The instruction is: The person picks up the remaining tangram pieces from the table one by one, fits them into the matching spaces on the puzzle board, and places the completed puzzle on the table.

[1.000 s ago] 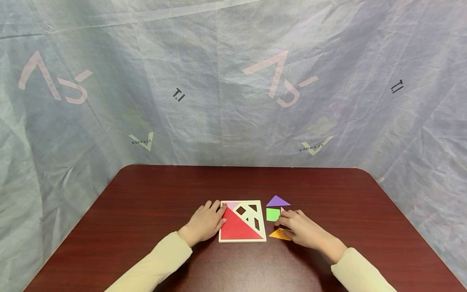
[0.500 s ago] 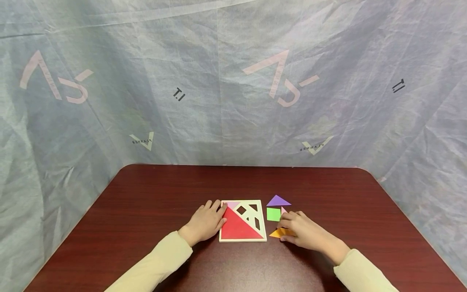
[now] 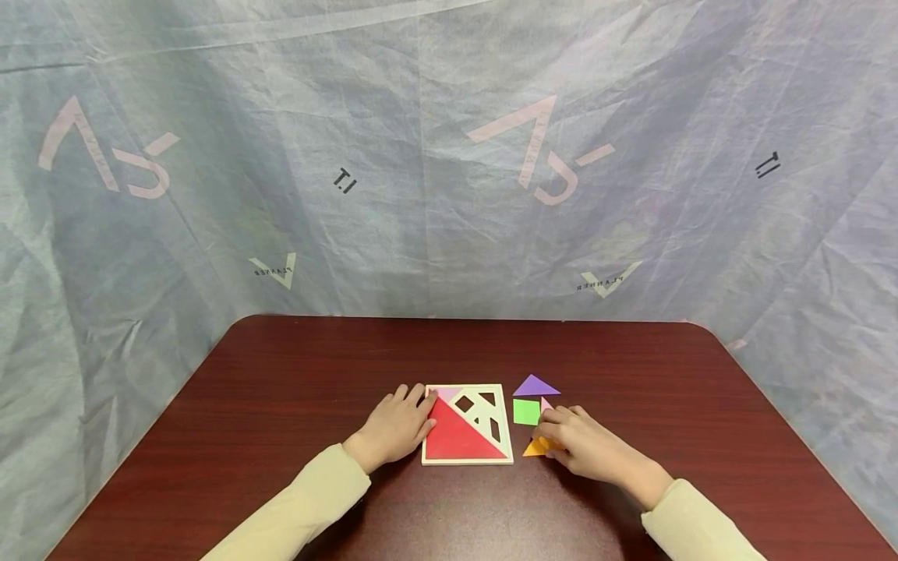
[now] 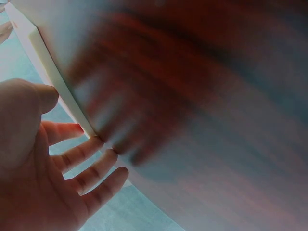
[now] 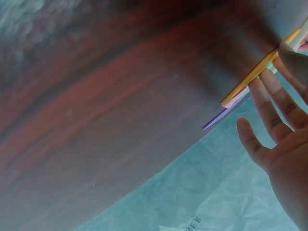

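Observation:
A square tangram board (image 3: 508, 432) with a pale rim lies on the table. A large red triangle (image 3: 456, 438) fills its lower left half, and a pink piece (image 3: 445, 392) sits at its top left. My left hand (image 3: 393, 425) rests along the board's left edge, its fingers nearly straight; the left wrist view shows thumb and fingertips touching the board's side. To the right of the board, my right hand (image 3: 585, 442) pinches an orange triangle (image 3: 535, 448), partly hidden under the fingers. Beyond that hand lie a green square (image 3: 526, 411), a purple triangle (image 3: 535, 386) and a partly covered pink piece (image 3: 544, 404).
Several dark cut-outs show in the board's pale upper right part. The dark red wooden table (image 3: 316, 358) spreads around the pieces. A grey printed cloth (image 3: 421, 195) hangs behind it and at both sides.
The orange triangle has turned slightly under my right fingers, its left tip shifting right and nearer. My left hand and the board stay put.

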`<state>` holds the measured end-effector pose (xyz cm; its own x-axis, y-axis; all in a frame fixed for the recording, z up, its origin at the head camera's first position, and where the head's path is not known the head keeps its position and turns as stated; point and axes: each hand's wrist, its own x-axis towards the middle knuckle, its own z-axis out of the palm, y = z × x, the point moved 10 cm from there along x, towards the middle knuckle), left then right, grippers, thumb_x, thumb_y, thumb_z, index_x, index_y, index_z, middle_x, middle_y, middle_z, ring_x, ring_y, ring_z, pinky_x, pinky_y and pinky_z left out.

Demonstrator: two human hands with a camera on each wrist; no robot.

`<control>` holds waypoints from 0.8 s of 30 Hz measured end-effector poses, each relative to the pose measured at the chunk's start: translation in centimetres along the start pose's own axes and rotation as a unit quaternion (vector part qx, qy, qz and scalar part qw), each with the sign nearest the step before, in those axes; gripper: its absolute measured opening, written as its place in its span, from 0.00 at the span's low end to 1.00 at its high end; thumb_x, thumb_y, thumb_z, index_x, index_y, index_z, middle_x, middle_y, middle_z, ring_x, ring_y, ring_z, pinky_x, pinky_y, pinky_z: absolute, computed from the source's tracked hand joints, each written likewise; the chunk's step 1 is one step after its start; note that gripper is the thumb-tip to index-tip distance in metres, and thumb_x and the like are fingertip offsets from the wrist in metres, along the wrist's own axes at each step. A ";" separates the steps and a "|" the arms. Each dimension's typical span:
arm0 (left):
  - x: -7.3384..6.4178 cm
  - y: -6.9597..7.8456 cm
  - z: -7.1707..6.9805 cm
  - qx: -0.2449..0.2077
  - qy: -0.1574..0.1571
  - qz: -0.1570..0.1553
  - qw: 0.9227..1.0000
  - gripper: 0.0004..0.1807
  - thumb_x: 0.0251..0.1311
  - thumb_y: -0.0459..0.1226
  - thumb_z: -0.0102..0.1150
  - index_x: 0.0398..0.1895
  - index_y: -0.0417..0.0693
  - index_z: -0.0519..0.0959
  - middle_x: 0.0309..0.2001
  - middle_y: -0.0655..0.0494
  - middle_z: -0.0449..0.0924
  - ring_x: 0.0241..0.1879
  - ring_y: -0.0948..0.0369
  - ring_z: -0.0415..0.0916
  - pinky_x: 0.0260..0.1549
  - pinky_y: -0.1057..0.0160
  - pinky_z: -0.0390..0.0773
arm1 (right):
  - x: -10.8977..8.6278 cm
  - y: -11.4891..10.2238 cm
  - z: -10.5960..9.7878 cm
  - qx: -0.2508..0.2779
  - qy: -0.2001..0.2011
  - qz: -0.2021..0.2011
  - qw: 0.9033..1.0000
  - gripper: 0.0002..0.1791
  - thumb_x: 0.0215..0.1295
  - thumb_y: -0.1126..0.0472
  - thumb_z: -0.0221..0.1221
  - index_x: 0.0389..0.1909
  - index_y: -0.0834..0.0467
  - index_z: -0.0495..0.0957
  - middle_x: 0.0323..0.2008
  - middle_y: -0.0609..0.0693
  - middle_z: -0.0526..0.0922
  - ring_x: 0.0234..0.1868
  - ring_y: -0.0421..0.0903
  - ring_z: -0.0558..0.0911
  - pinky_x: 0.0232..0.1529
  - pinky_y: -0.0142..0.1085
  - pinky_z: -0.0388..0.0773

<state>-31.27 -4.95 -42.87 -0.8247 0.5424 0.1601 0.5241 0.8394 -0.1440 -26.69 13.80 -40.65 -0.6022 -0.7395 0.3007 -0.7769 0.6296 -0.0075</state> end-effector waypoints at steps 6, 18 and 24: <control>0.0 0.0 -0.1 -0.002 -0.001 -0.001 1.000 0.25 0.64 0.49 0.45 0.59 0.46 0.70 0.52 0.47 0.69 0.46 0.52 0.67 0.42 0.55 0.73 | -0.1 0.0 -0.1 -0.001 0.006 -0.005 1.000 0.14 0.41 0.67 0.68 0.31 0.51 0.78 0.30 0.41 0.74 0.34 0.38 0.71 0.38 0.38 0.66; 0.0 0.1 0.0 -0.004 -0.001 0.000 1.000 0.24 0.64 0.48 0.46 0.59 0.45 0.70 0.52 0.47 0.68 0.47 0.51 0.67 0.42 0.55 0.73 | -0.2 0.2 -0.1 0.005 -0.009 0.012 1.000 0.16 0.43 0.68 0.67 0.37 0.53 0.80 0.34 0.43 0.77 0.37 0.41 0.74 0.42 0.42 0.68; 0.0 0.0 0.2 -0.005 0.000 -0.001 1.000 0.24 0.64 0.49 0.46 0.59 0.46 0.70 0.52 0.48 0.68 0.47 0.51 0.67 0.43 0.55 0.73 | -0.1 0.4 -0.1 0.019 -0.010 0.016 1.000 0.17 0.43 0.68 0.67 0.37 0.53 0.79 0.33 0.42 0.77 0.36 0.40 0.74 0.40 0.40 0.67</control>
<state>-31.30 -4.92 -43.03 -0.8259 0.5407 0.1596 0.5246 0.8408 -0.1338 -26.90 14.14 -40.61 -0.6300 -0.7242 0.2804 -0.7634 0.6438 -0.0524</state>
